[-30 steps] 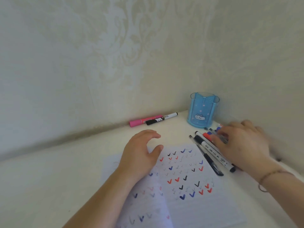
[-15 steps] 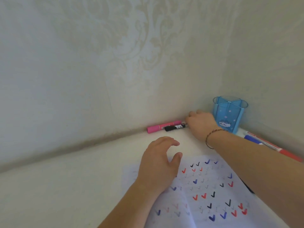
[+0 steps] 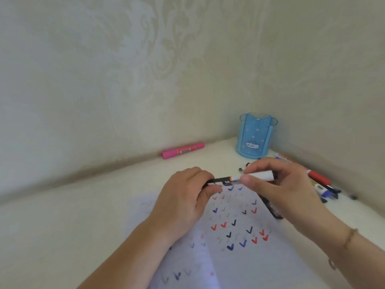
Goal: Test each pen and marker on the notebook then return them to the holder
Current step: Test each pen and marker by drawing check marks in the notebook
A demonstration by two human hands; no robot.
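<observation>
Gripping a marker (image 3: pixel 239 180) level over the notebook (image 3: pixel 235 243), left hand (image 3: pixel 183 200) pinching its cap, right hand (image 3: pixel 277 184) clasping the barrel; pulling straight apart is looking best.

No words readable anywhere. Notebook (image 3: pixel 239 236) page carries rows of red, blue, black tick marks. Pink marker (image 3: pixel 183 150) label and my black-white marker (image 3: pixel 239 180) print too blurred. Holder (image 3: pixel 255 138) has a cat-face drawing.

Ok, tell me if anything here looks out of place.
The holder looks empty, its pens loose along the right wall. A pink marker lies alone by the back wall. Both hands hold a black-and-white marker.
</observation>
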